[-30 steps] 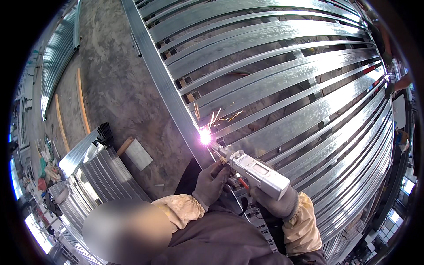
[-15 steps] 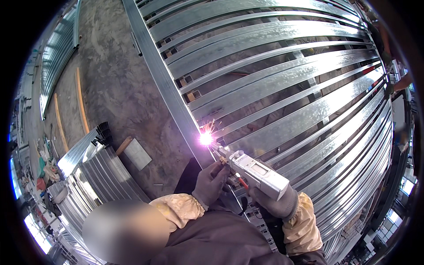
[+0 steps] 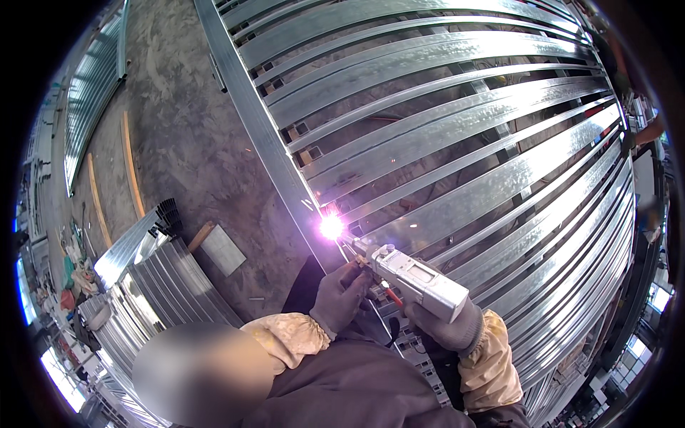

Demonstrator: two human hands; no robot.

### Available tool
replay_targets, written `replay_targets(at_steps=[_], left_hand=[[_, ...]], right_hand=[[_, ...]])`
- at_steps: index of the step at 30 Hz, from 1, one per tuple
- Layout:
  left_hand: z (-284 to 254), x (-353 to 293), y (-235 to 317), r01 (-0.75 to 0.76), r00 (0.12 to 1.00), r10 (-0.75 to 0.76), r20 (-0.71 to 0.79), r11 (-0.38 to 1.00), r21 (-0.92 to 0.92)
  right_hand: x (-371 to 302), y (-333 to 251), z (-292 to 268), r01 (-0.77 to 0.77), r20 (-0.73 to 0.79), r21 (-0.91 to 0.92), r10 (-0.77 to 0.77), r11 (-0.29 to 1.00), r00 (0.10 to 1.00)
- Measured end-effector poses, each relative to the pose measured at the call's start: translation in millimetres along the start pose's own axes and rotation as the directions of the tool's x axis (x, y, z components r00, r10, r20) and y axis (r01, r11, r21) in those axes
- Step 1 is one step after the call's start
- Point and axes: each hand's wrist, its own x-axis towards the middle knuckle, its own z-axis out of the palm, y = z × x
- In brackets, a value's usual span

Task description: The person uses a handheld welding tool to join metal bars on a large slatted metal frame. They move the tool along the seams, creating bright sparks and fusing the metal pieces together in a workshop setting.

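A silver handheld welding gun [image 3: 422,282] points up and left over a galvanized metal frame. Wrapped round its grip is my right hand [image 3: 451,329], in a grey glove. My left hand [image 3: 335,298], gloved alike, is closed at the gun's front end, with finger and thumb on a brass-coloured fitting [image 3: 362,262]. A bright pink-white weld glow [image 3: 331,227] burns just beyond the nozzle, where a slat meets the long side rail [image 3: 246,103]. The glare hides the joint itself. Parallel metal slats [image 3: 435,118] run rightward from that rail.
Bundled metal profiles [image 3: 182,282] lie at lower left beside a pale flat plate [image 3: 223,250]. Wooden strips [image 3: 131,164] and another slatted panel [image 3: 96,93] rest on the left floor. A person's arm [image 3: 648,133] reaches in at the far right edge.
The weld glow looks rounder, and the spray of sparks above it is shorter. Both hands and the welding gun stay almost in the same place.
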Motion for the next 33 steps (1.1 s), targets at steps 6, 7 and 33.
replay_targets(at_steps=[6, 7, 33], left_hand=[[-2, 1, -2, -0.001, 1.0, 0.001, 0.018, 1.0, 0.029], [-2, 1, -3, -0.01, 1.0, 0.009, 0.022, 0.999, 0.036], [-4, 1, -8, -0.097, 0.995, 0.094, 0.039, 0.992, 0.079]], right_hand=[[-3, 0, 0, -0.071, -0.009, 0.072, 0.071, 0.995, 0.997], [-3, 1, 0, -0.069, -0.006, 0.076, 0.069, 0.995, 0.998], [-13, -3, -2, -0.198, -0.025, 0.211, 0.208, 0.957, 0.978]])
